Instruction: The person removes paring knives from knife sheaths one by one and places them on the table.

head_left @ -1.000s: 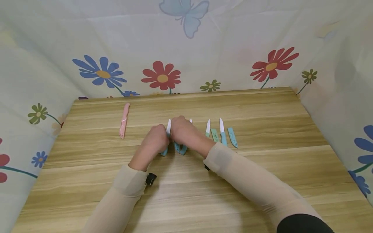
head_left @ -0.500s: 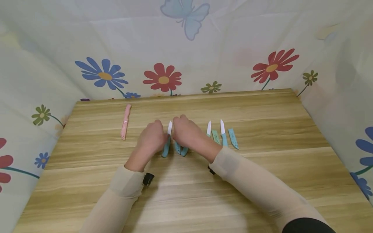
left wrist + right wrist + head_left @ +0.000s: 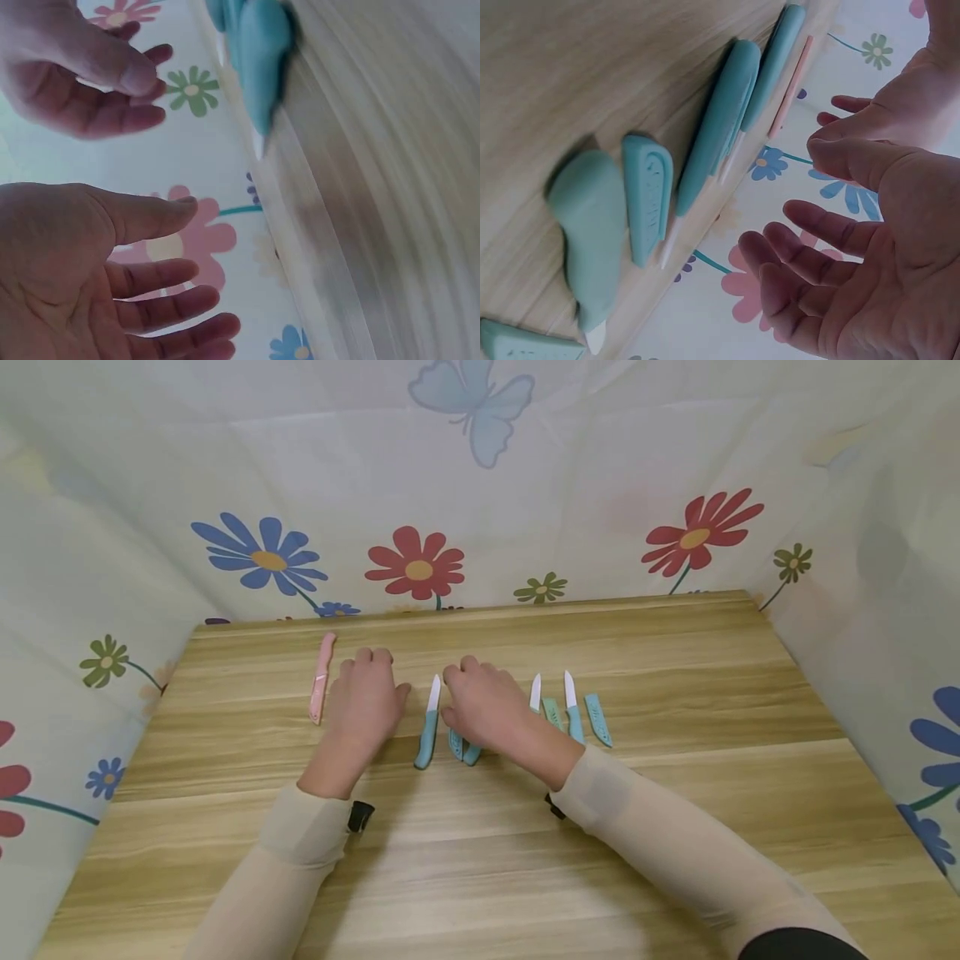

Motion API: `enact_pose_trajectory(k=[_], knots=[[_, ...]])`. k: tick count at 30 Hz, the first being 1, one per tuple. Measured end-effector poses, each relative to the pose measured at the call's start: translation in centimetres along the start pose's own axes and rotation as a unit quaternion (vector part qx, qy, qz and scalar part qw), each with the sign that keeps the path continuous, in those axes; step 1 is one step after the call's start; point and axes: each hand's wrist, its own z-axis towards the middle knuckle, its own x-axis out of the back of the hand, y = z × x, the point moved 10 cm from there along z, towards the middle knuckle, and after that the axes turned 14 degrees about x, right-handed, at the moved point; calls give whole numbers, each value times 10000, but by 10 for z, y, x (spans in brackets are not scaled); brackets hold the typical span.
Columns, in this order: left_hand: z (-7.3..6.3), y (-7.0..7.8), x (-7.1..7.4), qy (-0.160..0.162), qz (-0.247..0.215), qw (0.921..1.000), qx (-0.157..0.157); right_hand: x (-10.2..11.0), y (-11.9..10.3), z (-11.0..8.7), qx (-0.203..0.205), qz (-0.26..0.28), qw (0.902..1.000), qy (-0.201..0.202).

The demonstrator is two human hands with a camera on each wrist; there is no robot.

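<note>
In the head view, a blue-handled paring knife [image 3: 427, 739] with a white blade lies between my hands. My left hand [image 3: 365, 697] is to its left, apart from it; the left wrist view shows its fingers extended and holding nothing. My right hand [image 3: 487, 706] hovers over a blue sheath [image 3: 456, 745] and a second blue knife [image 3: 472, 755], covering much of both. Its fingers [image 3: 780, 300] are loosely bent with nothing in them. Another blue sheath [image 3: 649, 199] and a green knife [image 3: 592, 225] show beside them in the right wrist view.
A pink sheathed knife [image 3: 320, 681] lies on the wooden table [image 3: 465, 877] at far left. On the right are a green sheath [image 3: 552, 713], a light-blue knife [image 3: 574, 720] and its blue sheath [image 3: 598, 720]. A flowered cloth [image 3: 585, 468] stands behind the table.
My left hand has drawn away to the left from the blue knife and its fingers have straightened. My right hand has shifted slightly right, and its fingers look looser. The blue knife stays lying there.
</note>
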Motion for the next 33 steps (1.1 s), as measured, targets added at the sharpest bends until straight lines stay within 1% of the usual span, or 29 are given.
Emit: enact_pose_trajectory(k=[4, 8, 11, 15, 19, 26, 29, 33], knots=[[5, -5, 4, 244, 323, 9990, -177, -2, 0, -2, 86, -171, 9998, 50], [11, -11, 6, 499, 517, 9970, -293, -4, -2, -5, 156, -233, 9996, 84], [16, -16, 6, 567, 597, 9961, -307, -4, -6, -6, 227, -267, 9993, 98], [23, -24, 7, 574, 647, 9959, -261, -4, -11, -5, 339, -289, 9990, 102], [35, -35, 8, 556, 674, 9960, -165, -4, -17, -4, 406, -334, 9986, 84], [61, -59, 7, 309, 771, 9965, 95, -8, -25, -2, 510, -482, 9975, 65], [71, -68, 8, 253, 775, 9965, 163, -9, -27, -2, 514, -551, 9971, 102], [83, -80, 7, 108, 680, 9972, 284, -10, -29, -1, 525, -599, 9968, 94]])
